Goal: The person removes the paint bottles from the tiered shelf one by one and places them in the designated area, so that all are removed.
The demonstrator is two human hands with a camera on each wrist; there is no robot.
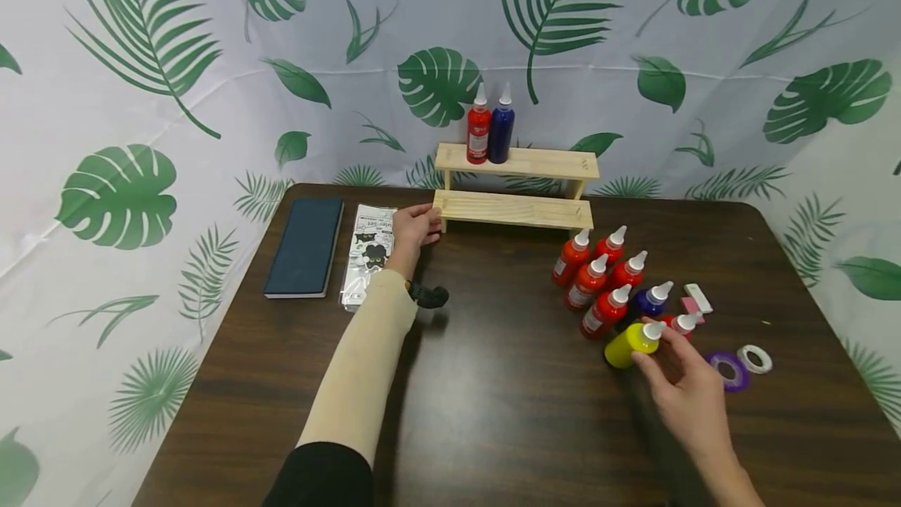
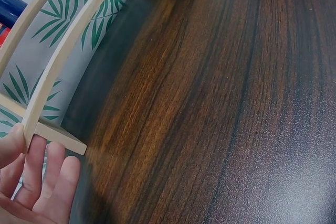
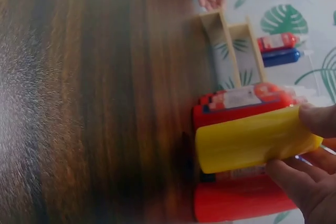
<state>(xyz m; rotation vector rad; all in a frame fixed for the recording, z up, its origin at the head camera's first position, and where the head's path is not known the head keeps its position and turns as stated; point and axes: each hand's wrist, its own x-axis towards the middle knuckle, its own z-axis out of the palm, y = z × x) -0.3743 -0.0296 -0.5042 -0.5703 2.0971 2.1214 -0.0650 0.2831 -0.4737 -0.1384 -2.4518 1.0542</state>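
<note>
At the near end of a cluster of squeeze bottles, my right hand (image 1: 693, 397) pinches a yellow paint bottle (image 1: 626, 347) between thumb and fingers, near its white nozzle cap. In the right wrist view the yellow bottle (image 3: 252, 141) overlaps the red ones behind it. My left hand (image 1: 417, 229) holds the left end of a two-tier wooden rack (image 1: 517, 208), with the thumb over the lower shelf's edge and the fingers under it. On the upper tier a red bottle (image 1: 478, 135) and a blue bottle (image 1: 501, 135) stand upright, side by side at the left.
Several red bottles (image 1: 586, 286) and a dark blue one (image 1: 648, 302) stand right of the rack. Beyond them lie a white eraser-like block (image 1: 699, 298), a purple tape roll (image 1: 737, 382) and a white roll (image 1: 766, 367). A dark notebook (image 1: 304, 247) and a printed packet (image 1: 357, 276) lie left.
</note>
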